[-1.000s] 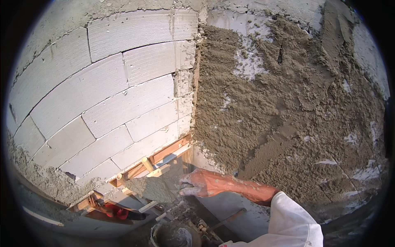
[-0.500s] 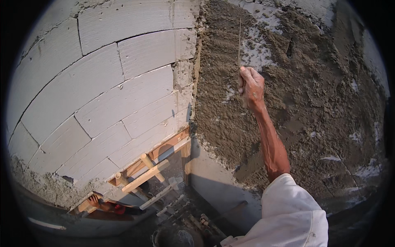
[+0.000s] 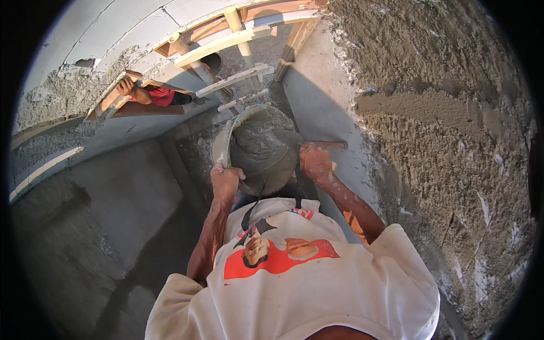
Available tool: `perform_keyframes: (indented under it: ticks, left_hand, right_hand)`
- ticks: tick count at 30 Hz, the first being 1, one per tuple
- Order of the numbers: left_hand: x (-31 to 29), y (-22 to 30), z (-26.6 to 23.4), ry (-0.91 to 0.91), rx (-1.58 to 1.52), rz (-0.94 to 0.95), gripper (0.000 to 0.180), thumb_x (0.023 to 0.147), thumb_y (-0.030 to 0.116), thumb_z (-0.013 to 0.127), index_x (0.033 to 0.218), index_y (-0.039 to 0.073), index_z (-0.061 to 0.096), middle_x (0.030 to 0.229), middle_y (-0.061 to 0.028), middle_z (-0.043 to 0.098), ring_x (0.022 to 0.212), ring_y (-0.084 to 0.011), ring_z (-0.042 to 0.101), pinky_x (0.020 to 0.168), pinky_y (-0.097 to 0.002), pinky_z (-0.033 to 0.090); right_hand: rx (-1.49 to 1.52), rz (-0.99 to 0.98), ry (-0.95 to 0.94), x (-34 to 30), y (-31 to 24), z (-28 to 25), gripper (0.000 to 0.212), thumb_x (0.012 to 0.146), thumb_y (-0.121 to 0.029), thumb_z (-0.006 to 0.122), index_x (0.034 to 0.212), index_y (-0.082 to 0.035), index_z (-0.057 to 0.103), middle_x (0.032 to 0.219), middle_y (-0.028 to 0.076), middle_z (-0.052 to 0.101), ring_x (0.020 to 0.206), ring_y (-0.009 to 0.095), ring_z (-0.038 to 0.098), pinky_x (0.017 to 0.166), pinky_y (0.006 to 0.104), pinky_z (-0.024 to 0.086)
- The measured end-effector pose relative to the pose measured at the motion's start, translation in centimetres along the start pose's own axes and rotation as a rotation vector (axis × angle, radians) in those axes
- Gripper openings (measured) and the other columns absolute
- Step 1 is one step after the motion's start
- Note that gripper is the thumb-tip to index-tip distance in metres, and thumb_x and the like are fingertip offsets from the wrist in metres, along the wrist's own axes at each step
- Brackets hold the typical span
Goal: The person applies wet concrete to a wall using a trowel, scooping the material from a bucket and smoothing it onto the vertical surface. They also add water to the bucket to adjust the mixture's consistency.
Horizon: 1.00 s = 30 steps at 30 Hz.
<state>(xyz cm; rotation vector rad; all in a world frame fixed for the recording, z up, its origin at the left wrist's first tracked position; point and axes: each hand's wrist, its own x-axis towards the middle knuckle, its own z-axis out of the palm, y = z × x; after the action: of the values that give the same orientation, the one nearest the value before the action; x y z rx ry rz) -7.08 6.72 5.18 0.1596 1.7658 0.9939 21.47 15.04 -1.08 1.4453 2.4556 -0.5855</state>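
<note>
Bucket (image 3: 221, 146) and trowel (image 3: 334, 166) occupied a worker's two bare hands. The left hand (image 3: 226, 180) pinched the bucket's rim at about 7 o'clock of its mouth, while the right hand (image 3: 315, 161), near 4 o'clock, was closed in a fist around what appeared to be the trowel's handle, only a pale end showing beneath it. The blade could not be told apart from the wet grey mortar (image 3: 258, 139) in the bucket, which sat just above the middle of the view.

Half a second earlier the right hand was raised against the wall and the left was out of sight; the view had since tipped down and both hands had met at the bucket, suggesting that work had passed from the wall face to the mortar supply.

Beyond, at 3 o'clock, stood the roughly coated wall (image 3: 447, 164), crossed by a smoother band (image 3: 413, 107) towards 2 o'clock. Timber poles (image 3: 218, 45) framed the scene at 11 o'clock, beneath white blockwork (image 3: 122, 28). At 10 o'clock, a co-worker's hand (image 3: 127, 86) rested on a wooden frame (image 3: 105, 105), with red clothing (image 3: 161, 96) just beside it.
</note>
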Motion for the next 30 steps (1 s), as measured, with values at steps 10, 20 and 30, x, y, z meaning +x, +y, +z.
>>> perform_keyframes:
  ticks: [10,20,30]
  left_hand:
    - [-0.8,3.5,1.0,-0.086,0.141,0.082,0.050,0.067,-0.012,0.063,0.115,-0.001,0.066,0.087,-0.0004,0.062,0.073,-0.0134,0.055,0.064,-0.0300,0.045]
    - [1.9,-1.2,-1.9,0.127,-0.015,0.006,0.029,0.065,-0.009,0.063,0.088,0.003,0.053,0.073,0.0000,0.051,0.060,-0.0154,0.049,0.054,-0.0355,0.037]
    - [2.4,-3.3,-5.2,0.249,0.154,-0.090,0.040,0.069,-0.007,0.061,0.108,-0.006,0.067,0.082,-0.0109,0.063,0.065,-0.0252,0.058,0.055,-0.0433,0.047]
  right_hand:
    - [0.493,-0.026,-0.215,0.5,-1.5,2.7,0.038,0.089,-0.032,0.072,0.106,0.002,0.070,0.094,0.030,0.073,0.092,0.048,0.072,0.084,0.0565,0.057]
    - [0.363,-0.318,0.177,0.3,-2.5,-13.4,0.030,0.096,-0.027,0.067,0.107,0.000,0.063,0.083,0.023,0.069,0.086,0.046,0.071,0.076,0.0535,0.056]
    - [1.245,-0.323,-0.117,0.8,7.9,-49.7,0.024,0.101,-0.022,0.070,0.104,0.002,0.066,0.066,0.007,0.064,0.043,0.012,0.057,0.039,0.0277,0.044]
